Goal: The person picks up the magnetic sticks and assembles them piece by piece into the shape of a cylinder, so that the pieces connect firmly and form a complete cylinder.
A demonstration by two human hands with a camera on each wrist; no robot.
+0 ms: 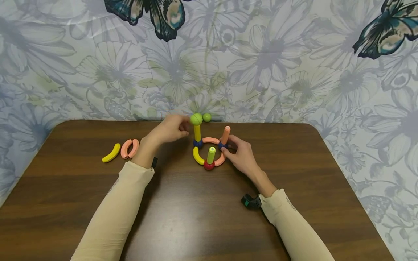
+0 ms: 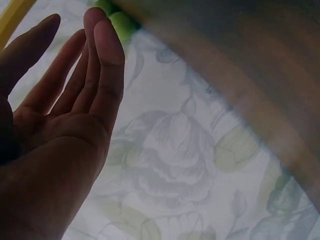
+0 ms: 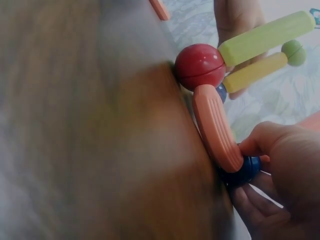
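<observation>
A ring of curved toy rods and balls lies on the table, with a yellow curved rod point(image 1: 197, 156), a pink curved rod point(image 3: 216, 127) and a red ball point(image 3: 200, 67) in it. Upright on it stand a yellow rod point(image 1: 197, 133) topped by a green ball point(image 1: 196, 119), a pink rod point(image 1: 225, 135) and a light green rod point(image 1: 211, 154). My right hand point(image 1: 242, 155) grips the blue ball point(image 3: 242, 171) under the pink rod between thumb and fingers. Just left of the green ball is my left hand point(image 1: 171, 127), fingers extended and holding nothing in the left wrist view.
Behind the ring, a second green ball point(image 1: 207, 117) sits near the back edge of the wooden table point(image 1: 183, 203). At the left lie a loose yellow curved rod point(image 1: 111, 153) and two pink curved rods point(image 1: 126, 149). A flower-patterned covering point(image 1: 261, 72) rises behind the table.
</observation>
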